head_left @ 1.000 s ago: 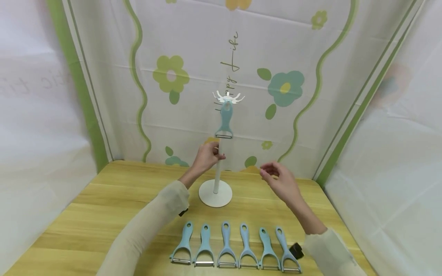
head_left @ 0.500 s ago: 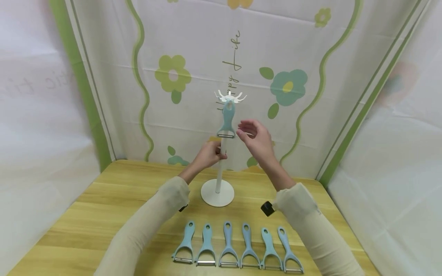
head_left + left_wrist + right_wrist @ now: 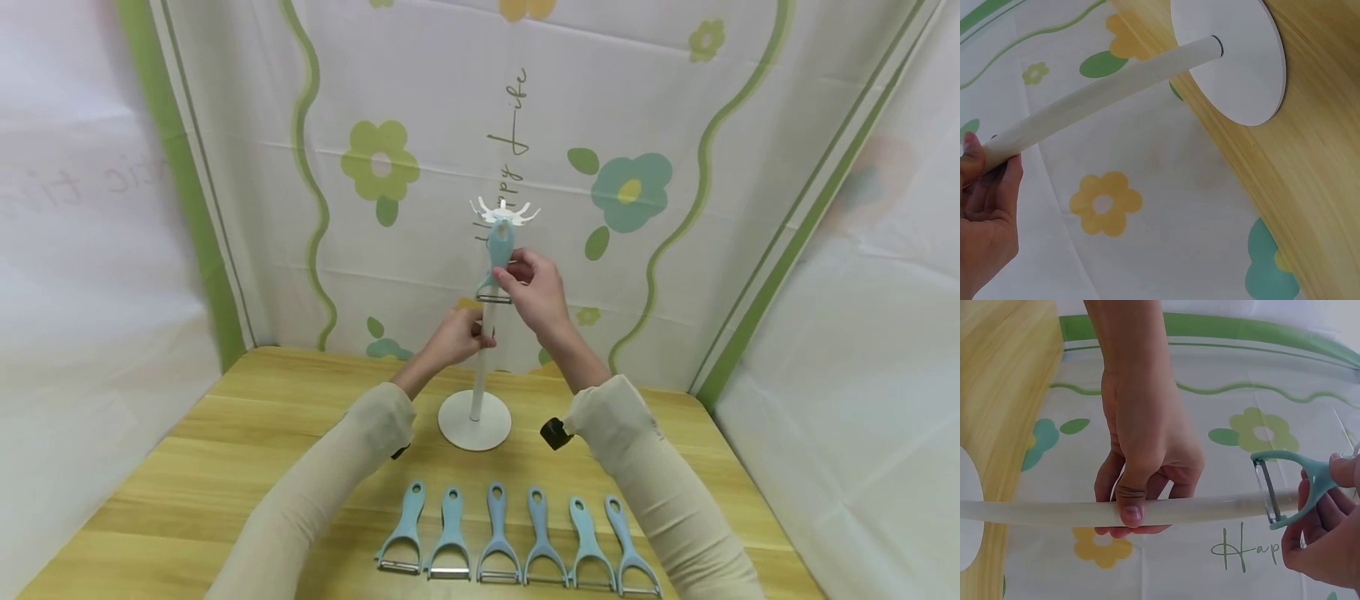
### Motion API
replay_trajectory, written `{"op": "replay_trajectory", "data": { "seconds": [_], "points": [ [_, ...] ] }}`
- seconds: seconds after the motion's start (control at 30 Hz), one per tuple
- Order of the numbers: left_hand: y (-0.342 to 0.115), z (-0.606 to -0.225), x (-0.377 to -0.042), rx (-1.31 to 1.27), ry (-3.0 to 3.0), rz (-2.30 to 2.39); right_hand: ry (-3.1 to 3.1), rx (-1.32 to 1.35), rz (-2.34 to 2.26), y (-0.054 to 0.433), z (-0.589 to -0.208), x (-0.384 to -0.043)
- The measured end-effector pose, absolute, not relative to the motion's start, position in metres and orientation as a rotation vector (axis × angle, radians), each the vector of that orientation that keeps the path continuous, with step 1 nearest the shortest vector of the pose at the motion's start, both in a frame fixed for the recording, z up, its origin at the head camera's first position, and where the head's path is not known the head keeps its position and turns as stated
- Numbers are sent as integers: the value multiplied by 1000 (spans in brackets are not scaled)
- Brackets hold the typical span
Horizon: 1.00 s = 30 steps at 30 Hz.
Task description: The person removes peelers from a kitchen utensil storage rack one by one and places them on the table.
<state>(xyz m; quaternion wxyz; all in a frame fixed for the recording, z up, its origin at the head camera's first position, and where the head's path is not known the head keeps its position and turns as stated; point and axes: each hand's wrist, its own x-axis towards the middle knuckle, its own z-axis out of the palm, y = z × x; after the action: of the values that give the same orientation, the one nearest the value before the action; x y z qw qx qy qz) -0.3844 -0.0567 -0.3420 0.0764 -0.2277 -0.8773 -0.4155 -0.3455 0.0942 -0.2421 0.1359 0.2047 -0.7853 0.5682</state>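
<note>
A white stand (image 3: 475,423) with a round base and a ring of hooks on top stands on the table. My left hand (image 3: 455,335) grips its pole (image 3: 1104,90) at mid-height, thumb and fingers wrapped round it. From a front hook hangs a light-blue vegetable peeler (image 3: 500,243), blade downward. My right hand (image 3: 537,289) pinches that peeler's handle just above the fork, thumb in front. In the right wrist view the peeler's blade (image 3: 1266,490) lies in front of the pole, and the left hand (image 3: 1147,437) holds the pole nearby.
Several blue and teal peelers, among them a teal peeler (image 3: 452,533) and a bluish peeler (image 3: 498,533), lie in a row along the near part of the wooden table (image 3: 285,417). A flower-printed curtain (image 3: 420,242) hangs behind the stand and white curtains stand at both sides.
My right hand has moved left and up from the right of the stand to the hanging peeler and has taken its handle. The left hand has kept its grip on the pole.
</note>
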Motion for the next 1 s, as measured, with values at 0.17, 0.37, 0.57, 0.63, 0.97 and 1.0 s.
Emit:
{"op": "replay_trajectory", "data": {
  "seconds": [0.17, 0.37, 0.57, 0.63, 0.97, 1.0],
  "points": [
    [-56, -341, -384, -670, -2645, -1248, -2286, 584, 1612, 94, -242, -345],
    [-57, -343, -386, -661, -2645, -1281, -2288, 589, 1582, 94, -239, -341],
    [-56, -344, -386, -651, -2660, -1303, -2267, 599, 1585, 95, -234, -337],
    [-55, -345, -386, -647, -2662, -1296, -2259, 605, 1590, 95, -231, -335],
    [-56, -345, -387, -679, -2638, -1298, -2236, 640, 1587, 104, -224, -323],
    [-57, -346, -387, -680, -2635, -1295, -2238, 646, 1581, 105, -225, -322]
  ]
}}
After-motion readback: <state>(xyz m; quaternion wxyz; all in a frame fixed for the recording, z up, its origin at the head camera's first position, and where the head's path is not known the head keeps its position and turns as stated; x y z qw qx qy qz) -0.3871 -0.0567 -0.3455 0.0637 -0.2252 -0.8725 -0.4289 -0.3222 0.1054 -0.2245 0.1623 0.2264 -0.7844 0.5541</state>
